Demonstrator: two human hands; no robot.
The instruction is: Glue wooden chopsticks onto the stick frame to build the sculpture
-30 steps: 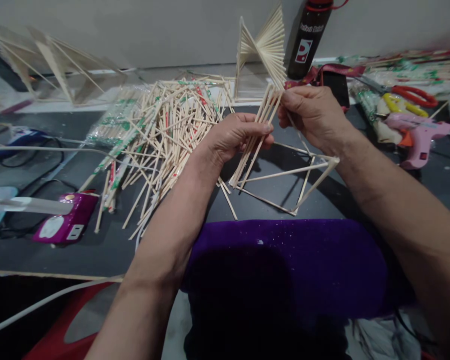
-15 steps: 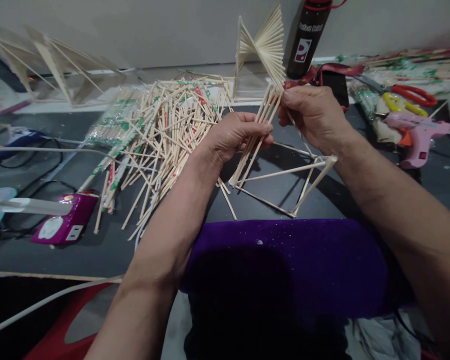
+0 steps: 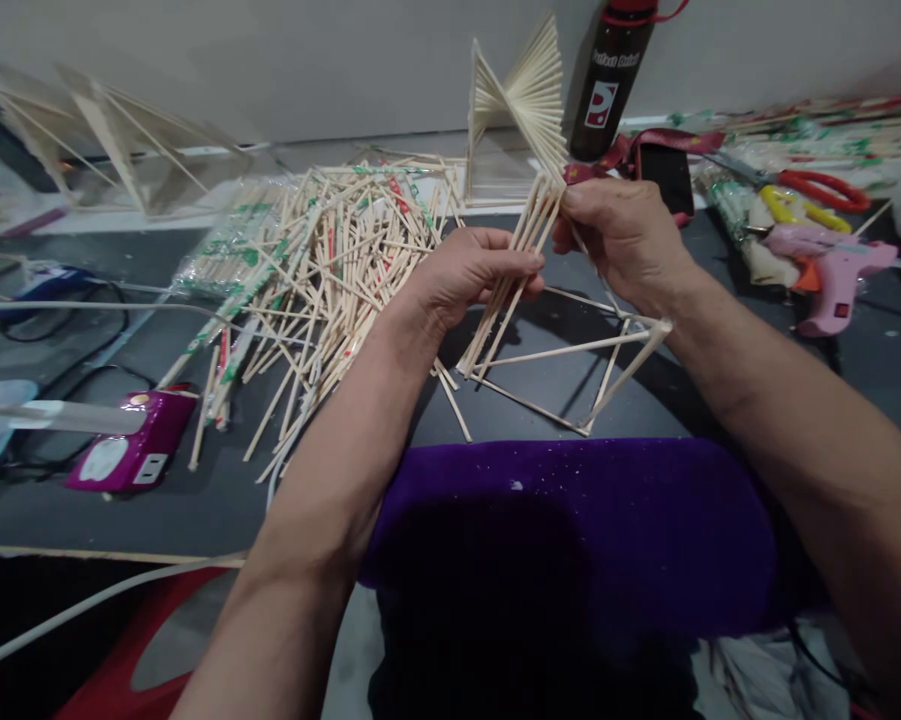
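My left hand [image 3: 480, 270] is closed around several pale wooden sticks [image 3: 511, 250] that slant up side by side. These sticks belong to a stick frame [image 3: 562, 352] resting on the dark tabletop. At their upper end my right hand [image 3: 622, 235] pinches the top corner; its fingertips partly hide what they grip. Behind the hands stands a twisted fan of sticks [image 3: 532, 100] on a square frame. A large heap of loose sticks [image 3: 360, 230] lies to the left of my left hand.
On the right lie a pink glue gun [image 3: 832, 265], scissors [image 3: 817, 190] and a phone [image 3: 664, 180]. A dark bottle [image 3: 615, 80] stands at the back. On the left are a purple power socket [image 3: 131, 445], cables and more stick structures [image 3: 112, 140]. A purple cloth [image 3: 570, 520] covers my lap.
Both hands keep the same grip on the stick frame, with hardly any movement. The whole view has shifted very slightly.
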